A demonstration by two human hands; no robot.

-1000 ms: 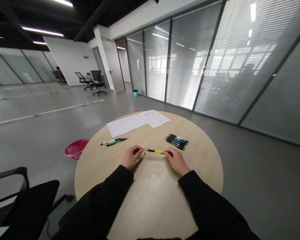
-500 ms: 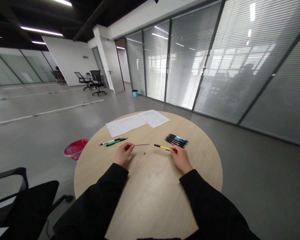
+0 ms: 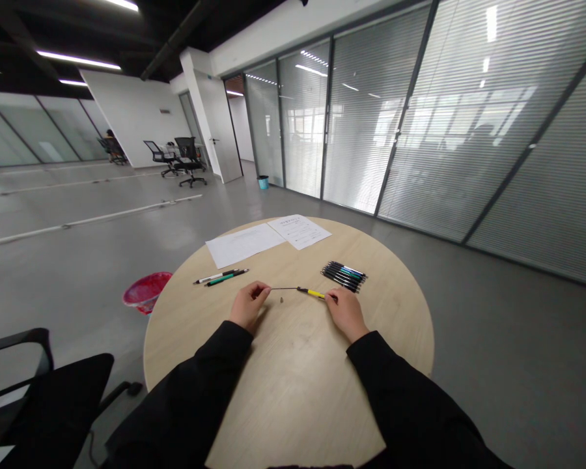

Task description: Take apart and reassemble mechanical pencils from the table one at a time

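Note:
My left hand [image 3: 250, 305] pinches a thin dark pen refill [image 3: 284, 288] that points right. Its far tip meets the open end of a yellow and black pen barrel [image 3: 315, 294]; whether it has gone inside, I cannot tell. The barrel's other end is between the closed fingers of my right hand [image 3: 346, 311]. A tiny dark cone-shaped piece, perhaps a pen tip [image 3: 282, 300], lies on the table just below the refill. Left of my left hand lie a white and black pen [image 3: 215, 277] and a green and black pen [image 3: 227, 278].
Beyond my right hand, several dark pens [image 3: 344, 275] lie side by side on the round wooden table [image 3: 293, 391]. Two paper sheets [image 3: 244, 244] are at its far edge. A red-lined bin [image 3: 146, 290] and a black chair [image 3: 53, 404] stand to the left.
My left hand has moved right, and my right hand slightly left and down. The gap between the refill and the yellow barrel has closed.

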